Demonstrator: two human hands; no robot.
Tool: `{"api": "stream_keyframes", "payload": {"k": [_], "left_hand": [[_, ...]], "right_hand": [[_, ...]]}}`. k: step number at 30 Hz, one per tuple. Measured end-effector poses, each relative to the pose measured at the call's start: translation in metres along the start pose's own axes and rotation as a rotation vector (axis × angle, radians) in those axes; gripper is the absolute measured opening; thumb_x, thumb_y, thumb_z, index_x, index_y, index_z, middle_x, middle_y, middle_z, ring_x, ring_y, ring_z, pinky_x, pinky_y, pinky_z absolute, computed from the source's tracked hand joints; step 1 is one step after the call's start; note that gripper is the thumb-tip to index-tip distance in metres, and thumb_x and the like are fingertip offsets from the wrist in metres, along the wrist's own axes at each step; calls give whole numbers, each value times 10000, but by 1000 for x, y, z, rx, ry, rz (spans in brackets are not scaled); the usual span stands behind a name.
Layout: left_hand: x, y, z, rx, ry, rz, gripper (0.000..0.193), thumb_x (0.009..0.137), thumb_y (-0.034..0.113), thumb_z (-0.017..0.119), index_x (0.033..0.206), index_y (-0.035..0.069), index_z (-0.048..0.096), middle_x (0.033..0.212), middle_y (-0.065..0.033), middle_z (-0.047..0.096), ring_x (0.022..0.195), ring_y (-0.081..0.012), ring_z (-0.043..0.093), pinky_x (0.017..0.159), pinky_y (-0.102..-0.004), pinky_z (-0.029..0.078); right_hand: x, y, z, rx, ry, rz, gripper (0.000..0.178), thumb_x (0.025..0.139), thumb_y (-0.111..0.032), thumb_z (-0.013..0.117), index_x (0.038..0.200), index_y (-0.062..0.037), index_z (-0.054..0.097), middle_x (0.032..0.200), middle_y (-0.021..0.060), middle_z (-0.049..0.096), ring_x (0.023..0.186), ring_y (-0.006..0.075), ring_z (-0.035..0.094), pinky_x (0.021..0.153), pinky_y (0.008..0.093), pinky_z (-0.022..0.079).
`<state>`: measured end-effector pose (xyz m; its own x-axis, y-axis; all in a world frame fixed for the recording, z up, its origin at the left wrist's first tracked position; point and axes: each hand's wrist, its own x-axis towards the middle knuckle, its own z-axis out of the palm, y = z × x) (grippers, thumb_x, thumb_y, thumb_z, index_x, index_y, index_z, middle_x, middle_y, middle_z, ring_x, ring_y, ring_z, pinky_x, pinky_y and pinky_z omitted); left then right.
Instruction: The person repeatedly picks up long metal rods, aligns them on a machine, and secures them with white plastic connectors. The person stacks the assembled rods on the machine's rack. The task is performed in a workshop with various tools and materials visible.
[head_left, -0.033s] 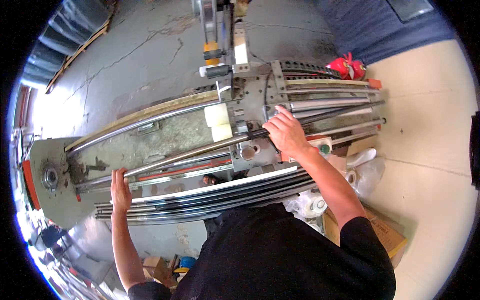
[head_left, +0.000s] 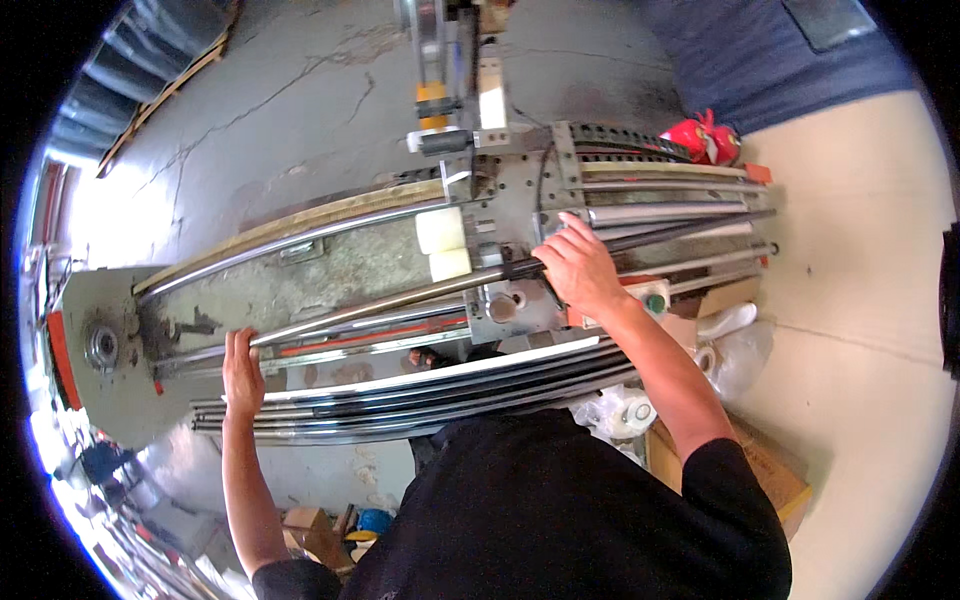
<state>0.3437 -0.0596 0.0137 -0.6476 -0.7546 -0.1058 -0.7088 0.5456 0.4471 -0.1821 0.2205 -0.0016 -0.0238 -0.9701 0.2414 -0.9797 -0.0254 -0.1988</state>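
A long metal tube (head_left: 390, 299) lies slantwise across a long grey machine. It is shiny on the left and darker toward the right. Near its left end, my left hand (head_left: 243, 372) has its fingers hooked over it. My right hand (head_left: 582, 268) is closed around the tube by the machine's perforated metal carriage (head_left: 512, 190), partly hiding the tube there. Two pale cylindrical rollers (head_left: 440, 232) sit at the carriage's left side. The underside of both grips is hidden.
A bundle of black and silver tubes (head_left: 400, 408) lies between my body and the machine. A green button on a small box (head_left: 655, 302) is right of the carriage. Beyond are red fire extinguishers (head_left: 700, 137). A cardboard box (head_left: 765, 465) and clear plastic bags (head_left: 745, 355) lie at right.
The whole scene sits slightly farther right in the picture. Both hands stay at the same places on the tube.
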Motion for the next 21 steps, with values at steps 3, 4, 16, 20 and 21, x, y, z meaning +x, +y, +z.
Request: {"api": "stream_keyframes", "payload": {"k": [3, 4, 16, 20, 21], "left_hand": [[24, 6, -4, -4, -40, 7, 306, 1055, 167, 418, 1293, 19, 543, 1193, -234, 550, 1090, -467, 569, 943, -478, 472], [32, 4, -7, 20, -47, 47, 313, 1061, 180, 414, 1297, 20, 542, 1199, -231, 549, 1093, -461, 572, 944, -473, 473], [80, -24, -9, 104, -101, 22, 309, 1074, 204, 425, 1316, 46, 536, 1262, -200, 560, 1162, -444, 574, 986, -467, 473], [78, -28, -9, 111, -108, 35, 294, 1047, 130, 461, 1321, 54, 539, 1261, -188, 569, 1159, -435, 582, 978, -467, 480], [77, -26, -9, 108, -101, 46, 295, 1039, 109, 469, 1320, 55, 541, 1262, -185, 571, 1158, -433, 584, 975, -466, 482]], "right_hand": [[10, 3, 1, 56, -5, 27, 159, 835, -105, 669, 982, -71, 720, 919, 66, 692, 976, 251, 656, 1192, 463, 392], [15, 3, 1, 71, -9, 38, 171, 819, -93, 681, 985, -67, 719, 913, 67, 688, 971, 257, 654, 1191, 465, 393], [49, 4, 27, 114, -31, 63, 251, 728, -29, 702, 975, -69, 697, 933, 86, 667, 970, 277, 642, 1175, 478, 414], [48, 2, 26, 117, -40, 83, 245, 718, -21, 709, 957, -74, 688, 922, 81, 666, 961, 282, 640, 1166, 478, 418], [48, 2, 26, 119, -40, 87, 243, 714, -21, 708, 950, -74, 684, 918, 83, 665, 960, 282, 640, 1165, 477, 419]]}}
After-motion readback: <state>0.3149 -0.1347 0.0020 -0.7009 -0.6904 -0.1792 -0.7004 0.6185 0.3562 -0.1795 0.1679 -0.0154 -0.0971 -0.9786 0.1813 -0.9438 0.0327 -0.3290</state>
